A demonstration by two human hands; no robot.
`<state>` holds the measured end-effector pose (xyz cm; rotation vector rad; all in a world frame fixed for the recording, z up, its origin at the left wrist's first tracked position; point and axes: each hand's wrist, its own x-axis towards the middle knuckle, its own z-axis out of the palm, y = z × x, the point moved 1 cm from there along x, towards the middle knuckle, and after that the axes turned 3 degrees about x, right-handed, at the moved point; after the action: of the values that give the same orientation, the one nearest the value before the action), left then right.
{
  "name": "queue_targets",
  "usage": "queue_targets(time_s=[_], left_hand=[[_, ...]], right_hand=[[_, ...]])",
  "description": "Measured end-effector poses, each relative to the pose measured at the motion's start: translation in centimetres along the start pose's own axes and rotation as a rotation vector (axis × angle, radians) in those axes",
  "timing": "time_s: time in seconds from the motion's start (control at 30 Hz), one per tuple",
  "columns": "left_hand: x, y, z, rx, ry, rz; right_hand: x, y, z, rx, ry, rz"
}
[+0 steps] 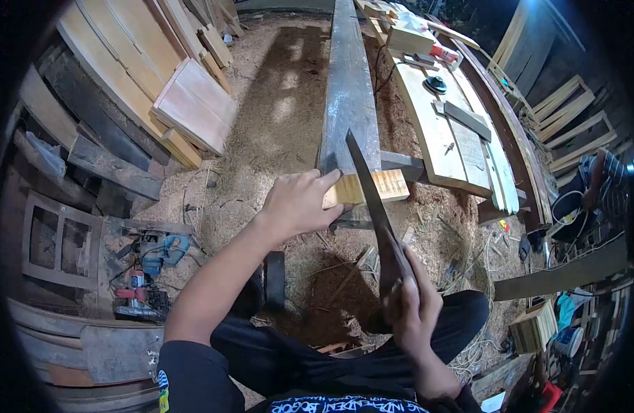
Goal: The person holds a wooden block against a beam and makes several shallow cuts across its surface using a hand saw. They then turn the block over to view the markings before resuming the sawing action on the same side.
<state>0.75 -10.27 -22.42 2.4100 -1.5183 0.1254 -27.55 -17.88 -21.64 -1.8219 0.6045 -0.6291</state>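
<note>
head view: the left hand [299, 203] clasps one end of a short pale wood block [392, 184], fingers over its top, pinning it at frame centre against the end of a long grey beam [348, 82], likely to steady it. the right hand [410, 303] is closed round the grip of a handsaw [367, 180], its blade angled across the block. loose sawdust [275, 103] covers the floor. stacked boards [193, 103] lean at upper left, and a power tool [141, 289] lies at lower left.

The left hand [299, 203] presses a pale wood block [392, 184] onto the near end of a long grey beam [348, 82]. The right hand [413, 303] grips a handsaw [363, 173], whose blade crosses the block just right of the left fingers. Sawdust covers the floor [275, 117].
</note>
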Motion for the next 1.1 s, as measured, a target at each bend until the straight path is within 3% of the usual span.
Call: queue_targets(time_s=[0.07,0.13,0.27,0.4,0.43,0.53,0.57,0.67,0.7,0.8,0.87,0.93,1.0,1.07,1.1], left_hand=[[0.1,0.0,-0.2,-0.028,-0.115,-0.063],[0.0,-0.2,0.1,-0.042,-0.094,-0.058],[0.3,0.2,-0.5,-0.027,-0.138,-0.064],[0.2,0.0,-0.1,-0.068,-0.088,-0.043],[0.1,0.1,-0.2,-0.052,-0.100,-0.057],[0.1,-0.2,-0.2,-0.030,-0.108,-0.059],[0.2,-0.2,0.0,-0.035,-0.101,-0.046],[0.3,0.3,-0.8,-0.065,-0.141,-0.087],[0.3,0.1,-0.6,-0.068,-0.137,-0.096],[0.2,0.0,0.0,-0.023,-0.072,-0.048],[0.4,0.2,-0.2,-0.036,-0.166,-0.083],[0.3,0.0,-0.2,-0.033,-0.147,-0.080],[0.2,0.0,0.1,-0.039,-0.129,-0.070],[0.2,-0.2,0.2,-0.049,-0.093,-0.049],[0.4,-0.2,0.2,-0.052,-0.086,-0.058]], right_hand=[[1.1,1.3,1.2,-0.032,0.025,-0.108],[-0.5,0.5,0.9,-0.017,0.007,-0.096],[-6.2,-0.8,-1.9,0.096,0.025,0.090],[-0.6,0.0,-0.4,0.009,0.021,-0.092],[0.9,-1.5,0.2,0.093,-0.033,0.041],[-0.2,0.0,1.4,0.092,0.042,0.002],[-1.7,-0.3,0.5,0.146,0.017,0.085],[-5.4,-3.3,-1.7,0.092,-0.007,0.090],[-5.9,-2.3,-2.0,0.069,0.008,0.020],[-1.9,-2.4,-0.8,0.022,-0.020,0.016],[-0.3,0.9,0.6,0.141,0.001,0.099],[0.1,1.5,1.5,0.012,-0.002,-0.112],[-2.7,-2.1,0.0,0.024,-0.027,0.071],[-5.6,-0.8,-1.2,0.046,0.042,-0.109],[-6.1,-2.0,-1.5,0.084,0.022,0.012]])
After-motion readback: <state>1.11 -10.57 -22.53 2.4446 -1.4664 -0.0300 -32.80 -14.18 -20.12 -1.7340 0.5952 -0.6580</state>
